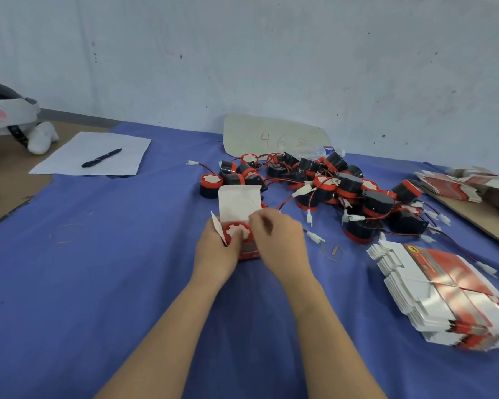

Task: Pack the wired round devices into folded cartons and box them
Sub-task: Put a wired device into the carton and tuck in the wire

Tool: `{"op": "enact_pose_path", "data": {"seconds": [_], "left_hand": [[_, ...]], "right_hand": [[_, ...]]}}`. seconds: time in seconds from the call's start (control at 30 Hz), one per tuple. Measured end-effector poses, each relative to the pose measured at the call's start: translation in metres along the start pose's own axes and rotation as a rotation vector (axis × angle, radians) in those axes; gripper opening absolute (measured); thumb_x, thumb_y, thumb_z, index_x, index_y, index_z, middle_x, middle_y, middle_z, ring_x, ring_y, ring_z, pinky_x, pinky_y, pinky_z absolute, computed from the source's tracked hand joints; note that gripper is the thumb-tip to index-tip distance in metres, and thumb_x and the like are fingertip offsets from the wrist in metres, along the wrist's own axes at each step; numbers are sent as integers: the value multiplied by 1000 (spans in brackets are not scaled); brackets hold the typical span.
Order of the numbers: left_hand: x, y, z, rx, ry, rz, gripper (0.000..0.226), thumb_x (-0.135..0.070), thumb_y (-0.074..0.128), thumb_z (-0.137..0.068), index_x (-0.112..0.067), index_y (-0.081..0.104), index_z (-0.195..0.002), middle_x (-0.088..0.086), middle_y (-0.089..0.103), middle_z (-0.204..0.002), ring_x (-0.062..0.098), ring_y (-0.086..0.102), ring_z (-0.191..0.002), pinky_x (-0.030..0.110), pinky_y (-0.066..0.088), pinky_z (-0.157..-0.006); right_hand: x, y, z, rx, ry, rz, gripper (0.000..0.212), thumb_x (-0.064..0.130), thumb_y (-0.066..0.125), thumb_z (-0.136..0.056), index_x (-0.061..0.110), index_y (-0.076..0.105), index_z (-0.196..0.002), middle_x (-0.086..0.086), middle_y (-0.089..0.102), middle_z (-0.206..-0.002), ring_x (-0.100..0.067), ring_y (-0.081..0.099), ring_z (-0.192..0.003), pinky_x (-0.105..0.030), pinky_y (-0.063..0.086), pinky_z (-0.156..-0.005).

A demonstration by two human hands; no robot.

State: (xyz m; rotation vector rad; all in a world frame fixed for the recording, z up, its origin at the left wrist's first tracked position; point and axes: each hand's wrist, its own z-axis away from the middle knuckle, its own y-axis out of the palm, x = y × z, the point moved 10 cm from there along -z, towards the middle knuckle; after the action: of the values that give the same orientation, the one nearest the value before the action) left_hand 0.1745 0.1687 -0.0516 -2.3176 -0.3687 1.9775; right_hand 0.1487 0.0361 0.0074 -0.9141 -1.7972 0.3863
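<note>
At the middle of the blue cloth, my left hand (215, 250) grips a small red and white carton (238, 207) whose white lid flap stands up. A round device (238, 232) with a red rim and white top sits in the carton's open mouth. My right hand (280, 240) curls its fingers over the carton's right side at the device. Behind lies a tangled pile of black and red round devices (329, 187) with red and black wires and white plugs. One device (211, 184) stands alone left of the pile.
A stack of flat unfolded cartons (441, 295) lies at the right, with more flat cartons (467, 184) at the far right edge. A pen (101, 158) rests on white paper at the back left. A beige board (274, 136) leans on the wall. A rubber band (332, 250) lies near my right hand.
</note>
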Motion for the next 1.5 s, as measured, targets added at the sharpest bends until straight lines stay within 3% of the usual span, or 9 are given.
{"op": "enact_pose_path", "data": {"seconds": [0.2, 0.33, 0.47, 0.77, 0.97, 1.03, 1.13, 1.23, 1.5], "left_hand": [[6, 2, -3, 0, -21, -32, 17, -26, 55, -94, -20, 49, -108, -12, 58, -94, 1, 54, -79, 3, 40, -51], [3, 3, -1, -7, -3, -77, 13, -25, 52, -95, -28, 43, -103, -21, 48, -85, -3, 49, -74, 3, 38, -48], [2, 3, -1, -9, 9, -101, 11, -24, 49, -95, -28, 43, -102, -21, 49, -85, -2, 50, -74, 7, 38, -48], [3, -3, -4, -21, 13, -124, 12, -18, 50, -94, -23, 47, -105, -12, 53, -89, -1, 52, -74, 3, 39, -50], [0, -6, -4, -36, 24, -138, 10, -16, 50, -94, -18, 49, -104, -6, 57, -95, 4, 55, -77, 4, 41, -53], [0, -7, -6, -41, 18, -179, 16, -18, 50, -93, -11, 54, -108, 2, 60, -105, 15, 59, -91, 15, 49, -66], [1, -6, -8, -34, -11, -216, 25, -19, 49, -93, -8, 57, -114, 10, 60, -114, 27, 57, -105, 44, 52, -86], [3, -6, -8, -28, -34, -203, 26, -20, 48, -93, -10, 57, -115, 10, 60, -115, 29, 57, -107, 47, 52, -87], [3, -5, -6, -25, -30, -187, 29, -20, 49, -93, -13, 56, -121, 9, 59, -120, 29, 56, -111, 46, 51, -91]], "right_hand": [[-25, -58, 7, -495, 151, -498, 15, 21, 58, -93, 19, 48, -104, -4, 53, -109, -9, 57, -67, -45, 55, -71], [-24, -54, 3, -403, 138, -458, 14, 26, 54, -96, 18, 58, -106, 2, 62, -90, -13, 59, -70, -40, 55, -74], [4, -43, 2, -266, -56, -328, 8, 29, 58, -94, 27, 66, -94, 7, 50, -87, 4, 49, -70, -7, 40, -64], [13, -12, 5, 198, 113, -355, 53, 49, 47, -93, 1, 68, -83, -14, 64, -70, -23, 53, -62, -38, 50, -67], [10, -10, 11, 429, 8, -7, 40, 18, 46, -99, 19, 47, -139, -2, 68, -106, -6, 50, -71, -11, 40, -61], [3, -15, 9, 446, 27, 76, 51, 12, 45, -98, 23, 32, -147, -8, 70, -108, -19, 59, -83, -27, 49, -67], [5, -19, 6, 430, 11, 283, 35, 5, 42, -94, 11, 59, -123, -5, 72, -103, -23, 60, -85, -34, 49, -69], [23, -13, 7, 417, -49, 337, 32, 1, 44, -89, 10, 73, -99, -9, 70, -102, -30, 58, -83, -37, 47, -69], [32, -13, -6, 206, -31, 642, 29, 16, 57, -92, 32, 68, -113, -5, 37, -124, -30, 33, -112, -31, 23, -87]]}}
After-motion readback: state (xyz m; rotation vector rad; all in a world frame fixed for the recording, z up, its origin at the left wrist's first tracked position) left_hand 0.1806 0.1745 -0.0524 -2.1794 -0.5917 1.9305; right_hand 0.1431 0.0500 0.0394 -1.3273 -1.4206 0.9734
